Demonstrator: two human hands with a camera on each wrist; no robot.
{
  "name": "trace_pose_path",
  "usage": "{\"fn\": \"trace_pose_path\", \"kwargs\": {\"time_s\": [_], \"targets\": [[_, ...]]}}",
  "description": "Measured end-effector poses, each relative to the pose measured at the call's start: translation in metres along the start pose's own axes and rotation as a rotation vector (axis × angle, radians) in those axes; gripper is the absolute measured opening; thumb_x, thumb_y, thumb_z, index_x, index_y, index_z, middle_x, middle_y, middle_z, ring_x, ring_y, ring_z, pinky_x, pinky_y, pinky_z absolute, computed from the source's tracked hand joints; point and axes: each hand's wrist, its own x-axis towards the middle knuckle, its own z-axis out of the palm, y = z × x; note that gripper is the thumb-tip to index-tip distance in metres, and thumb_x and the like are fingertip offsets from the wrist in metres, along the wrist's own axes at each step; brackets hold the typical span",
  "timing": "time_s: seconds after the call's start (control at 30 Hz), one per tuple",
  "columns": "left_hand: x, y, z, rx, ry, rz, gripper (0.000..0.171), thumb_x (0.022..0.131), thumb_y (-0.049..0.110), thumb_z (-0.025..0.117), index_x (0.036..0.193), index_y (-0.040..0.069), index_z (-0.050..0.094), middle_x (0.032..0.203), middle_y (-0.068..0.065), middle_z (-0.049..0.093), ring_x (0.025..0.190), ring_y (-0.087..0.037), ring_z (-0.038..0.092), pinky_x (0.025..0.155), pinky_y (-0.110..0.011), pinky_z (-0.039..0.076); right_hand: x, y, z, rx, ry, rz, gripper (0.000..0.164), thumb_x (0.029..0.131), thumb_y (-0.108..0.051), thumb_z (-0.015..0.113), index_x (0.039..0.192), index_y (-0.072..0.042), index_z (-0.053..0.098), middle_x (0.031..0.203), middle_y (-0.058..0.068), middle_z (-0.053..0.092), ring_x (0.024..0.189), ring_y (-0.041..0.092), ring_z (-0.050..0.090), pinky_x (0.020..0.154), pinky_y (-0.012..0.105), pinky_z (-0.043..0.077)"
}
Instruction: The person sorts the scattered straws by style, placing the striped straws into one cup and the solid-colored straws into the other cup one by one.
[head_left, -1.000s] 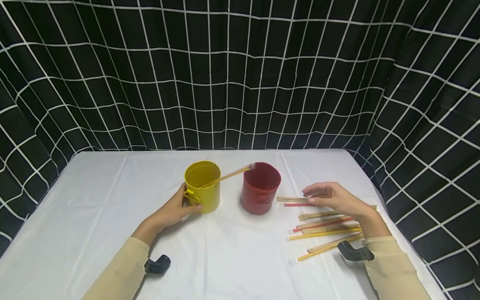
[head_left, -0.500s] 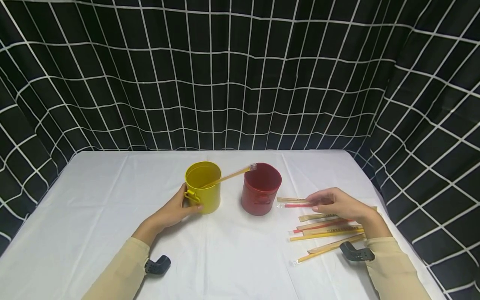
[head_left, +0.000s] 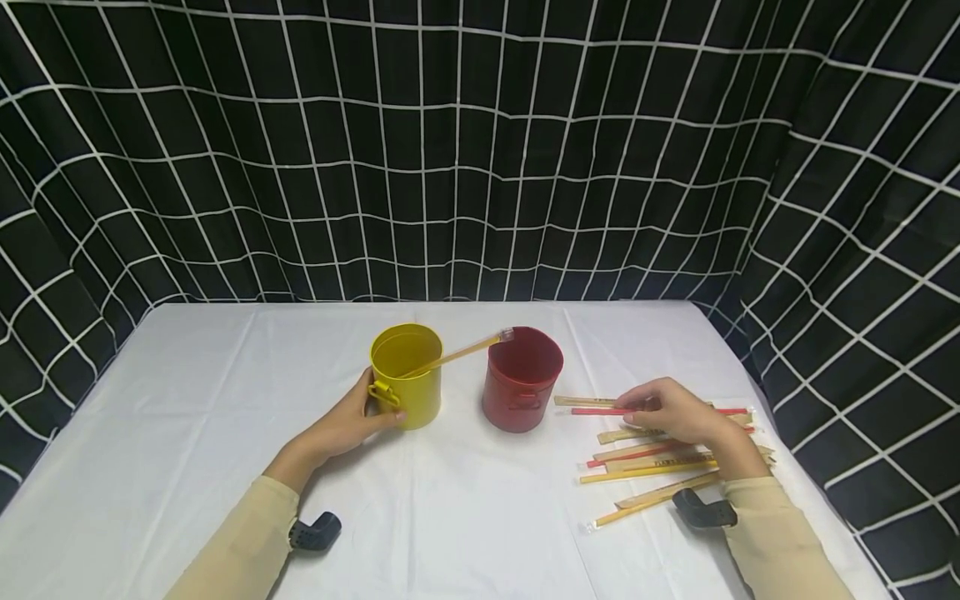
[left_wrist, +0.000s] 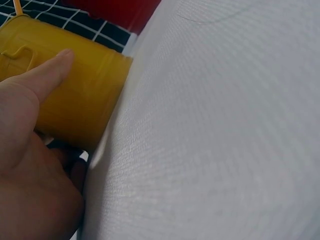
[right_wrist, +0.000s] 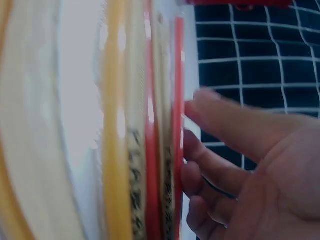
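Observation:
My left hand point(head_left: 352, 421) holds a yellow bucket point(head_left: 416, 400) from its left side, thumb across the front near a small handle. The bucket stands on the white table. A yellow wrapped straw point(head_left: 468, 347) leans out of it, its tip reaching towards the red bucket point(head_left: 517, 400). At the right, my right hand point(head_left: 671, 410) pinches a red straw point(head_left: 596, 411) between thumb and fingers at its middle; both ends show past the hand. Just behind it lies a paper-wrapped straw point(head_left: 577, 401). In the right wrist view, the fingertips meet the red straw point(right_wrist: 178, 75).
Below my right hand, several more straws lie side by side, among them a yellow straw point(head_left: 645, 472) and printed paper-wrapped straws point(head_left: 667, 487). The white table point(head_left: 480, 517) ends at a black curtain point(head_left: 465, 167) with white grid lines, behind and at both sides.
My right hand has shifted slightly right and down, closing its fingers on the red straw, whose right end now shows beyond the hand. My left hand and both buckets stay put.

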Motion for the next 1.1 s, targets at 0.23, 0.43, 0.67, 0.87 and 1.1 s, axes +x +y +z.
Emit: {"fn": "trace_pose_path", "kwargs": {"time_s": [0.23,0.43,0.67,0.87,1.1], "targets": [[0.001,0.0,-0.001,-0.002,-0.004,0.012,0.102,0.093,0.035,0.073,0.163,0.015,0.003,0.172,-0.013,0.005,0.16,-0.035,0.0,0.128,-0.061,-0.001,0.004,-0.009,0.011,-0.106,0.11,0.082,0.017,0.086,-0.007,0.076,0.103,-0.004,0.076,0.088,0.006,0.068,0.078,0.018,0.053,0.067,0.028,0.044],[0.0,0.002,-0.001,0.0,-0.001,0.013,0.1,0.093,0.034,0.073,0.163,0.015,0.004,0.172,-0.014,0.006,0.16,-0.036,0.001,0.128,-0.061,-0.001,0.007,-0.012,0.015,-0.132,0.142,0.133,0.009,0.087,-0.007,0.076,0.097,-0.006,0.074,0.087,0.006,0.066,0.08,0.019,0.054,0.071,0.029,0.044],[-0.001,0.0,0.0,0.009,-0.002,0.005,0.101,0.093,0.035,0.072,0.163,0.015,0.003,0.172,-0.014,0.004,0.16,-0.035,0.0,0.128,-0.061,-0.001,-0.001,-0.02,0.004,-0.105,0.144,0.067,0.007,0.088,-0.008,0.074,0.095,-0.007,0.074,0.08,0.006,0.061,0.073,0.018,0.048,0.061,0.027,0.039],[-0.001,-0.001,-0.001,0.01,0.009,0.016,0.101,0.092,0.036,0.073,0.163,0.015,0.003,0.172,-0.014,0.005,0.16,-0.035,0.0,0.128,-0.061,-0.001,-0.006,-0.03,-0.007,-0.105,0.216,-0.055,0.004,0.089,-0.008,0.072,0.092,-0.006,0.073,0.089,0.008,0.07,0.077,0.018,0.048,0.063,0.027,0.038],[0.0,-0.002,0.0,0.004,0.0,0.014,0.101,0.093,0.036,0.073,0.163,0.015,0.003,0.172,-0.014,0.005,0.16,-0.036,0.0,0.128,-0.061,-0.001,-0.012,-0.039,-0.018,-0.072,0.334,-0.107,0.005,0.089,-0.004,0.073,0.094,-0.004,0.074,0.092,0.009,0.071,0.08,0.013,0.05,0.069,0.025,0.042]]}}
